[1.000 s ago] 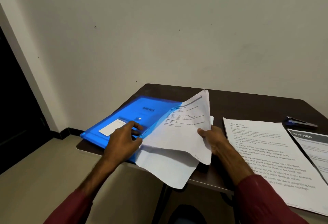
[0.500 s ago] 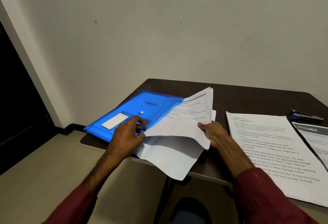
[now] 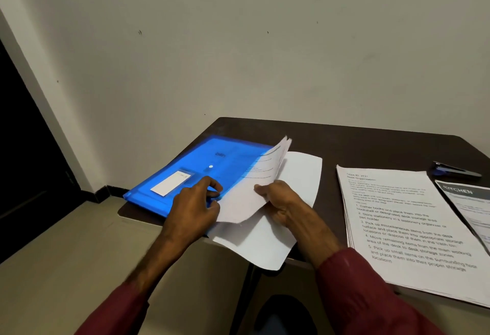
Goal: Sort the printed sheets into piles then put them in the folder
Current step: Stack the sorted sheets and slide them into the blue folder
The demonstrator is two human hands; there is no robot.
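A translucent blue folder (image 3: 185,167) with a white label lies at the left end of the dark table (image 3: 352,146). My left hand (image 3: 195,206) rests on its near edge with the fingers curled at the flap. My right hand (image 3: 278,198) grips a lifted bundle of printed sheets (image 3: 254,188) that stands steeply, its far end against the folder's mouth. A blank white sheet (image 3: 267,241) lies flat under it and overhangs the table's front edge. A second pile of printed sheets (image 3: 403,226) lies to the right.
A sheet headed KITCHEN (image 3: 469,202) lies at the far right edge. A dark blue stapler (image 3: 450,170) sits behind it. The table stands against a plain wall, with a dark doorway (image 3: 23,165) at the left and open floor below.
My right hand has swung the bundle of sheets up, so it stands steeper and uncovers more of the blank sheet under it. My left hand has stayed on the folder.
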